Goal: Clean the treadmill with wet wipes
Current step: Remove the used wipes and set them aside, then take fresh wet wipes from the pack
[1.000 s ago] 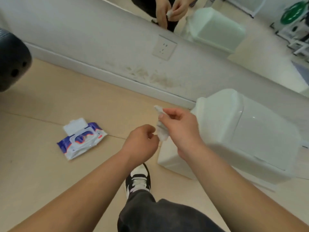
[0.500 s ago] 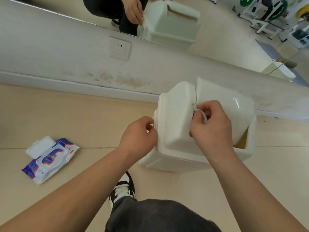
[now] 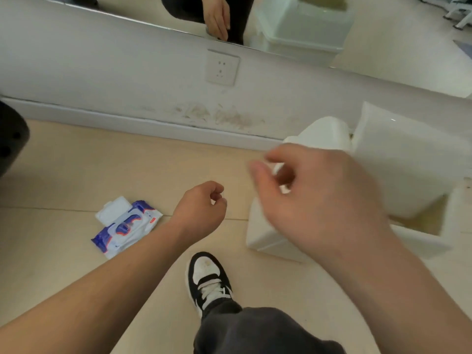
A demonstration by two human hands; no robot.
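On beige floor (image 3: pixel 63 175) lies a blue-white wipes pack (image 3: pixel 126 228), flap (image 3: pixel 112 209) open.

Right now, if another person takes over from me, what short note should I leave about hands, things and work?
Left hand: loosely fisted, holds nothing visible.
Right hand: blurred, curled, near the bin; no wipe clearly in it.
Wipes pack: on floor, flap open.
Bin lid: tilted open.
Treadmill not in view, so progress cannot be judged.
Probably next: take a fresh wipe.
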